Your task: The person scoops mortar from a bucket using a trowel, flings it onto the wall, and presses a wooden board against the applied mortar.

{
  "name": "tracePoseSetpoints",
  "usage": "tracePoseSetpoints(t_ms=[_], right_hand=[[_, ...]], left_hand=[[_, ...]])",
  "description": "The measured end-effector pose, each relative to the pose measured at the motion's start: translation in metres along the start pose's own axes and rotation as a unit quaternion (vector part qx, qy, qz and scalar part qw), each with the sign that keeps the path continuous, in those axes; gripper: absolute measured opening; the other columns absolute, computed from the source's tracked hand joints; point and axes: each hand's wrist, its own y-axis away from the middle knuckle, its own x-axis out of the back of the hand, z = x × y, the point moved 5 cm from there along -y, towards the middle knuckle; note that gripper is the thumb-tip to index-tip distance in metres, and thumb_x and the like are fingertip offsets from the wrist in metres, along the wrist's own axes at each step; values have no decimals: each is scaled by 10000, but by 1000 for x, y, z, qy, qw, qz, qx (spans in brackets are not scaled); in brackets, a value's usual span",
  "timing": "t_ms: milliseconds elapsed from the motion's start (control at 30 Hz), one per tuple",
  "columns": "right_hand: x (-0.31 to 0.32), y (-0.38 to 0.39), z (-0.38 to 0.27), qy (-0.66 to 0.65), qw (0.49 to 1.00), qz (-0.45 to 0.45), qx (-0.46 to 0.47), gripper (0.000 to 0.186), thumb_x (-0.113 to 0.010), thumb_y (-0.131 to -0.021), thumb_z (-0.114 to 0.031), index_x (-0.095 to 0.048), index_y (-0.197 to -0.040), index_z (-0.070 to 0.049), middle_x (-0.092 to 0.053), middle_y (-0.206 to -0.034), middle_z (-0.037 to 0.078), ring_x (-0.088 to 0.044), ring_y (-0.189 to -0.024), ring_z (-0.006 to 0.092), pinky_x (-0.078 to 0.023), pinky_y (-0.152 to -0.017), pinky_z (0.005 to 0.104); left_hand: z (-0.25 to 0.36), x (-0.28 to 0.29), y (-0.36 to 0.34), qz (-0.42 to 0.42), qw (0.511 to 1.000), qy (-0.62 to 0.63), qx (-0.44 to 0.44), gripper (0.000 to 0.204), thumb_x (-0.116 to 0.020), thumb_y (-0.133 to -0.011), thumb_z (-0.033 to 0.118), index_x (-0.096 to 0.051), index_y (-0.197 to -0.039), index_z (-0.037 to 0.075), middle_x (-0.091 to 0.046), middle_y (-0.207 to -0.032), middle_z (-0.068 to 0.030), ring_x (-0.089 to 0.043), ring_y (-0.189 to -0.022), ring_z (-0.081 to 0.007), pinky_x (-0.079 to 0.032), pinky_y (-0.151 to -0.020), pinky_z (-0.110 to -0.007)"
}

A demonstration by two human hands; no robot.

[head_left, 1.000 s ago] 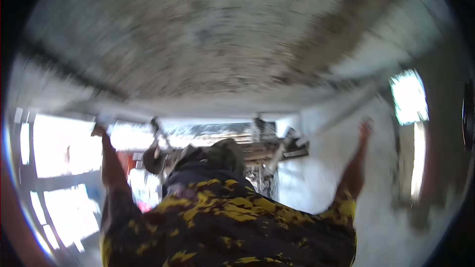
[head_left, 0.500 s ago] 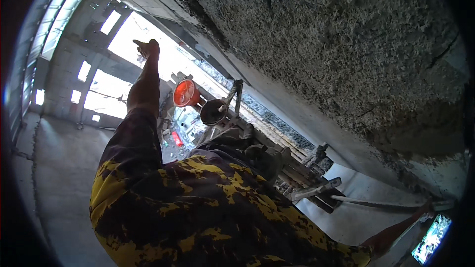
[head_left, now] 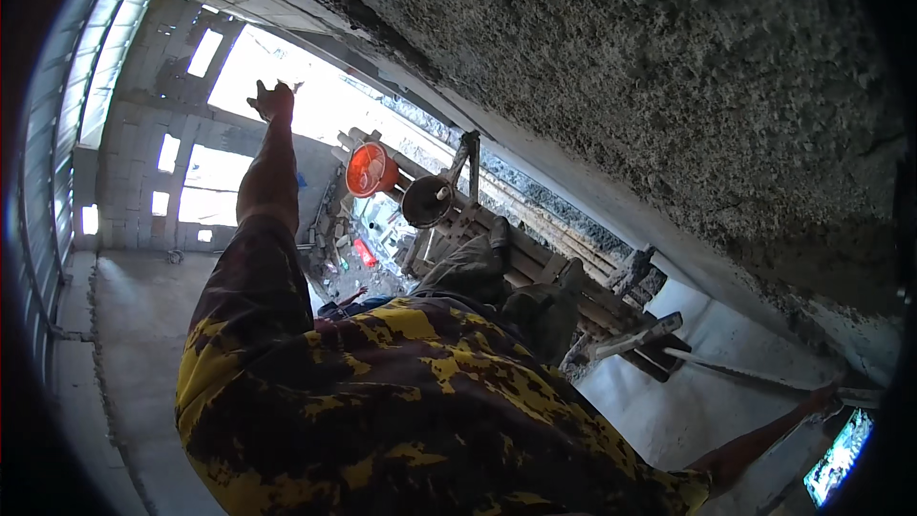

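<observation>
Long slim pale bar, lower right of the frame, runs up to the right hand; too dark there to tell whether its fingers grip it. Left hand, upper left, raised against a bright rectangular opening, fingers partly spread, nothing visible between them. Since half a second ago, round orange plastic bucket and round dark dirty bucket sit slightly further right; left hand dips slightly, apparently picking up nothing new
</observation>
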Motion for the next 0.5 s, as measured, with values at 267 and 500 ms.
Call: tracePoseSetpoints(t_ms=[267,500], right_hand=[[110,42,-46,-73,997,26,5,504,-495,-934,-487,-560,-1269,-117,-612,-1089,126,-629,-958,302,-506,-802,423],[222,64,-123,185,907,120,359,364,-526,-944,-321,-554,-1289,-207,-628,-1007,126,-653,-791,243,-544,-618,368]], left_hand=[[20,-32,20,-48,994,63,73,909,-539,-853,298,79,-1490,100,-131,-1447,-394,-210,-1365,-478,-254,-1105,-478],[8,-86,-9,-28,997,66,36,955,-532,-796,136,139,-1474,100,-141,-1438,-402,-225,-1341,-513,-266,-1096,-486]])
